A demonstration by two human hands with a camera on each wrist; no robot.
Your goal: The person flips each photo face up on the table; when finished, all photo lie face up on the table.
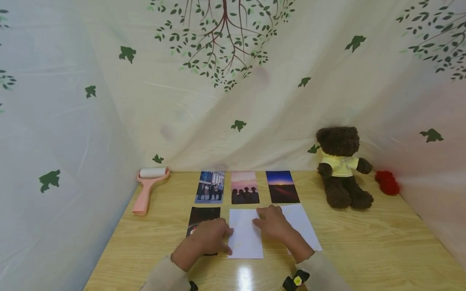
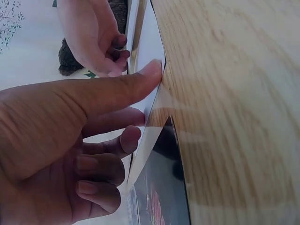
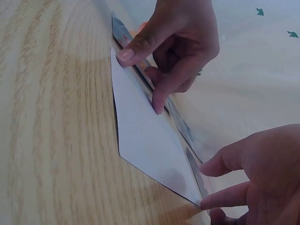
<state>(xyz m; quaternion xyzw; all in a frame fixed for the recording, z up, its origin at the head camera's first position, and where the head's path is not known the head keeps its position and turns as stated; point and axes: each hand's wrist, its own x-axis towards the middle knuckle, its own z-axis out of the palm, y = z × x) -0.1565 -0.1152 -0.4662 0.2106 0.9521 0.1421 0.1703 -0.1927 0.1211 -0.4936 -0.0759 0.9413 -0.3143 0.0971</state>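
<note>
A white card (image 1: 244, 238) lies on the wooden table between both hands. My left hand (image 1: 208, 234) holds it along its left edge, the thumb at the near corner and the index fingertip farther up; its other fingers are curled in. My right hand (image 1: 274, 223) holds the same card by its far right corner with thumb and index finger. Beneath the right wrist lies a second white card (image 1: 302, 228), partly covered. The left hand and forearm hide much of a dark photo (image 1: 204, 214), whose reddish detail shows in the left wrist view.
Behind the cards runs a row of photos: people by a building (image 1: 210, 188), silhouettes under a pink sky (image 1: 245, 188) and a sunset (image 1: 282, 187). A pink lint roller (image 1: 145, 192) lies back left. At back right sit a brown teddy bear (image 1: 340, 169) and a red fuzzy object (image 1: 387, 183).
</note>
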